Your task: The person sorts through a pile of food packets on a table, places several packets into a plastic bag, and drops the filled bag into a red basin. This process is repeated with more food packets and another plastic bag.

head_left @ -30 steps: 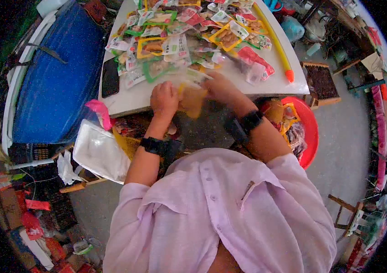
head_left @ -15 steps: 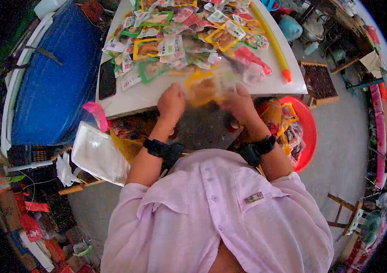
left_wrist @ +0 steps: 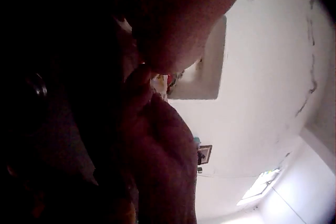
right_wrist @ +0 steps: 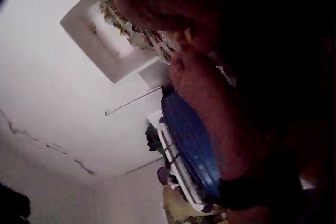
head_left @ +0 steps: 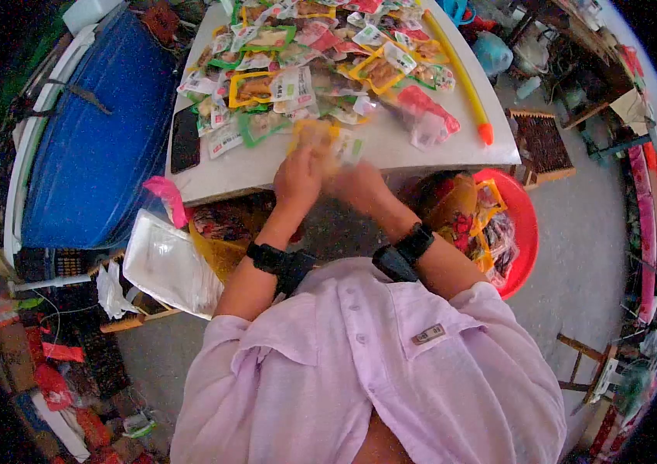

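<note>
Over the table's near edge, my left hand (head_left: pixel 300 179) grips a yellow-edged, clear-and-white plastic food packet (head_left: pixel 319 135) with brownish food inside. My right hand (head_left: pixel 361 188) is blurred, its curled fingers close against the packet's lower right side. The two hands almost meet in the head view. Both wrist views are dark; in the right one the left hand (right_wrist: pixel 197 79) and right hand (right_wrist: pixel 163 3) come together at their fingertips. Just beyond the held packet spreads a heap of similar packets (head_left: pixel 267 87), edged in yellow, green and red, on the white table (head_left: pixel 390 155).
A black phone (head_left: pixel 185 139) lies at the table's left side, a yellow tube with an orange tip (head_left: pixel 460 73) along its right. Below on the right is a red basin (head_left: pixel 528 240) with packets in it. A white foam box (head_left: pixel 166 259) and blue tub (head_left: pixel 104 147) stand left.
Half a second ago the hands were apart with the packet spread between them. The right hand has since moved left towards the left hand, and the packet has shifted left.
</note>
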`<state>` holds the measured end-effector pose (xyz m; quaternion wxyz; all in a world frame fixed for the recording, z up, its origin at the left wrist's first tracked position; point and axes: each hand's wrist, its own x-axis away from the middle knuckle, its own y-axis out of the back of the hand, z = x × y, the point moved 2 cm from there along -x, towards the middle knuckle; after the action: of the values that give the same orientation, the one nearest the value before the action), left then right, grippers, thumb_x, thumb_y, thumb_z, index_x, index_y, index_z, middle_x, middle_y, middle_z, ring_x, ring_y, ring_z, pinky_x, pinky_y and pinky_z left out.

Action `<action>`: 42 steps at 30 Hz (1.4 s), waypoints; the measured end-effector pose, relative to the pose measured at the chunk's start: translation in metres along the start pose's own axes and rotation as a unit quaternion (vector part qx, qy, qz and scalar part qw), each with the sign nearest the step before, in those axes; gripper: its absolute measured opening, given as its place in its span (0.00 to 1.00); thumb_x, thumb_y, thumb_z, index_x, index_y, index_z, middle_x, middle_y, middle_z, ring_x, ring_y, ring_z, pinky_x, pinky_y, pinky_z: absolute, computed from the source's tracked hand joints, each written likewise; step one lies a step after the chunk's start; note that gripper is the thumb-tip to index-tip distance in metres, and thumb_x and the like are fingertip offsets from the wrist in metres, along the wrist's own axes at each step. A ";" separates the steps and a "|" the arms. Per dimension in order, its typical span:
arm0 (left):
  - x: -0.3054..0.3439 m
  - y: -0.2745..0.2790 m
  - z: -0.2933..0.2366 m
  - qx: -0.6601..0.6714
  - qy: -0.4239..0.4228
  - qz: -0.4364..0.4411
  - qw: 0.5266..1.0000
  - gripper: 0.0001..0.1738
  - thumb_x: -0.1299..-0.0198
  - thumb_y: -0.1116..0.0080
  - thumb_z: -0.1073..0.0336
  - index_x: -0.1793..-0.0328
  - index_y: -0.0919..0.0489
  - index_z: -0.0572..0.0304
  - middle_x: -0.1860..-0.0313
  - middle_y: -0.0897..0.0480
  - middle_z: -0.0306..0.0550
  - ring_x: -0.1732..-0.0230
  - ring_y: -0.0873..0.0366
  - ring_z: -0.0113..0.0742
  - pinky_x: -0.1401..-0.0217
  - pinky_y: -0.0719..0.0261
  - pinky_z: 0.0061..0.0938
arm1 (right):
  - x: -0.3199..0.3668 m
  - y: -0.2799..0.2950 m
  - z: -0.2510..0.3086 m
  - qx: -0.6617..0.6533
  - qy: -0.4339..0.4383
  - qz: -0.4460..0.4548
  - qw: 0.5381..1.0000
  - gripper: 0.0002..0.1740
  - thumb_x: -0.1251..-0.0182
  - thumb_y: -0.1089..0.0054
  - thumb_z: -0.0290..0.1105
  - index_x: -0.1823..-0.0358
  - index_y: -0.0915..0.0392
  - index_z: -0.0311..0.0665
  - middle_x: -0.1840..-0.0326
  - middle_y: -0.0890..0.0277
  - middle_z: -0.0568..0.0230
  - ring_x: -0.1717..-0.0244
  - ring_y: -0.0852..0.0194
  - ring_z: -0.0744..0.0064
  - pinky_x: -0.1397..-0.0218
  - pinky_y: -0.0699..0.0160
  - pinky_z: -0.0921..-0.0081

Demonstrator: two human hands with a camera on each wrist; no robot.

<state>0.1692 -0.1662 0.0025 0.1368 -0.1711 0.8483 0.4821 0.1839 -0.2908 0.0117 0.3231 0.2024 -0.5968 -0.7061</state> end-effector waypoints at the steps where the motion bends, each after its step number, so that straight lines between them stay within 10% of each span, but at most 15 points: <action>1: 0.000 0.002 0.001 0.000 0.000 0.005 1.000 0.12 0.56 0.56 0.67 0.62 0.32 0.58 0.71 0.28 0.51 0.68 0.31 0.49 0.68 0.34 0.39 | -0.006 -0.008 -0.005 -0.158 0.075 -0.107 0.979 0.14 0.54 0.50 0.43 0.71 0.28 0.40 0.74 0.29 0.53 0.72 0.32 0.55 0.67 0.35 0.65; 4: 0.003 0.012 -0.001 -0.009 0.036 0.064 0.997 0.14 0.53 0.57 0.66 0.59 0.32 0.59 0.67 0.28 0.52 0.65 0.31 0.50 0.64 0.34 0.38 | 0.007 0.013 -0.012 -0.656 -0.223 -0.025 0.720 0.06 0.53 0.54 0.30 0.73 0.31 0.37 0.68 0.32 0.63 0.73 0.33 0.70 0.74 0.35 0.73; 7: 0.004 0.012 0.002 -0.011 0.033 0.084 0.996 0.15 0.53 0.57 0.66 0.56 0.33 0.60 0.65 0.28 0.53 0.64 0.31 0.51 0.62 0.33 0.38 | 0.002 0.004 -0.038 -0.311 -0.151 -0.064 0.936 0.08 0.52 0.56 0.31 0.73 0.33 0.34 0.72 0.32 0.58 0.74 0.34 0.69 0.74 0.35 0.73; 10: 0.010 0.008 0.007 -0.010 -0.001 0.066 0.998 0.16 0.53 0.56 0.67 0.56 0.33 0.59 0.64 0.28 0.53 0.64 0.31 0.50 0.61 0.33 0.38 | -0.003 -0.002 -0.042 -0.307 -0.030 -0.125 0.943 0.10 0.51 0.56 0.33 0.72 0.33 0.32 0.74 0.32 0.52 0.74 0.33 0.68 0.72 0.34 0.72; 15: 0.013 0.005 0.011 -0.029 -0.034 0.021 0.999 0.15 0.54 0.56 0.67 0.57 0.32 0.59 0.66 0.28 0.53 0.65 0.31 0.50 0.62 0.34 0.37 | -0.030 0.012 -0.010 -0.314 -0.081 -0.134 0.936 0.08 0.50 0.57 0.30 0.71 0.31 0.34 0.73 0.30 0.51 0.71 0.32 0.67 0.67 0.34 0.73; 19: 0.012 0.008 0.013 0.002 -0.046 -0.032 0.998 0.12 0.55 0.56 0.68 0.61 0.31 0.59 0.70 0.28 0.53 0.66 0.32 0.49 0.65 0.34 0.38 | -0.043 0.011 -0.001 -0.641 -0.091 -0.136 0.750 0.09 0.56 0.57 0.25 0.69 0.32 0.36 0.72 0.33 0.53 0.75 0.33 0.53 0.70 0.33 0.65; 22: 0.011 0.009 0.019 0.030 -0.013 -0.031 0.999 0.13 0.55 0.57 0.69 0.61 0.31 0.60 0.69 0.27 0.53 0.65 0.32 0.49 0.64 0.34 0.37 | -0.055 -0.005 -0.026 -0.288 -0.033 -0.300 0.909 0.10 0.54 0.57 0.24 0.68 0.32 0.38 0.69 0.33 0.57 0.74 0.33 0.56 0.70 0.32 0.67; 28: 0.007 0.003 0.025 0.058 0.010 -0.038 0.998 0.14 0.56 0.56 0.69 0.60 0.31 0.61 0.68 0.27 0.53 0.65 0.31 0.49 0.63 0.34 0.36 | -0.050 0.016 -0.029 0.047 0.007 -0.355 0.934 0.11 0.53 0.54 0.32 0.65 0.30 0.44 0.72 0.31 0.59 0.66 0.35 0.59 0.66 0.34 0.67; 42: 0.005 -0.002 0.024 0.034 -0.004 -0.071 0.997 0.13 0.57 0.56 0.68 0.62 0.30 0.60 0.72 0.27 0.52 0.69 0.31 0.49 0.68 0.33 0.37 | 0.012 0.019 -0.047 -0.018 -0.036 -0.154 0.987 0.12 0.54 0.58 0.28 0.65 0.31 0.40 0.68 0.32 0.55 0.65 0.34 0.57 0.64 0.35 0.65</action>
<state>0.1676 -0.1468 -0.0131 0.1799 -0.2242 0.8491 0.4431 0.2116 -0.3343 0.0220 0.1922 0.2605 -0.5569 -0.7649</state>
